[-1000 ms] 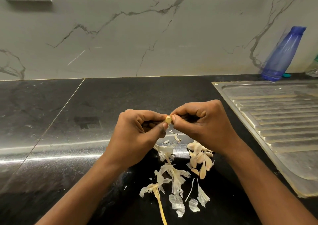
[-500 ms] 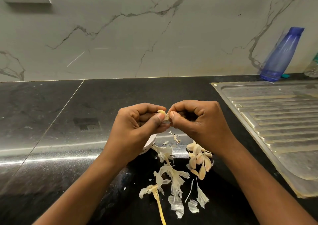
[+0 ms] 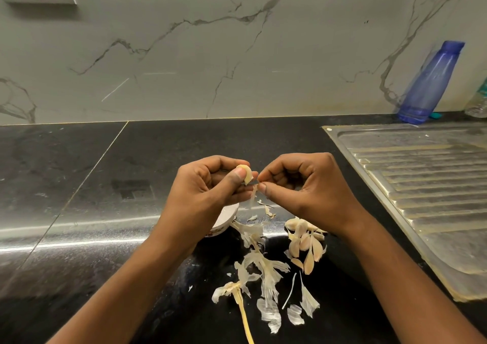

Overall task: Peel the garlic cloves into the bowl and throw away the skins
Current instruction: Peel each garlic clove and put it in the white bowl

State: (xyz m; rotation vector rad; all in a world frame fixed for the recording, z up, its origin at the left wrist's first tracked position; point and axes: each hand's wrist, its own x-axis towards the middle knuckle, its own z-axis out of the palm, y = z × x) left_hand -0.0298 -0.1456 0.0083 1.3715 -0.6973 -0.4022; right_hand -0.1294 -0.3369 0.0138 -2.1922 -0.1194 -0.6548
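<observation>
**Mid-peel on one clove, bowl tucked under the left wrist**

Grips a garlic clove (image 3: 246, 175) in the left hand (image 3: 208, 193), thumb pressed across it and fingers curled behind, with the pale bared end poking up and tilted toward the right. Pinches a strip of skin (image 3: 253, 195) between thumb and forefinger of the right hand (image 3: 308, 188), just beside the clove's lower end and dangling from the pinch. Cannot tell whether joined to the clove or torn free. Holds both hands close together above the worktop (image 3: 131, 172).

Looks mid-peel, probably with more skin to strip on the hidden side.

Has the white bowl (image 3: 228, 218) below the left hand and slightly nearer the body, mostly covered by that wrist. Favours the left hand for the drop, then: down and a little back, no crossing over.

Leaves a heap of unpeeled cloves (image 3: 304, 241) on the worktop under the right wrist. Nearer the body, leaves scattered skins (image 3: 263, 267) and a dry stalk (image 3: 243, 314), not yet thrown away.
</observation>
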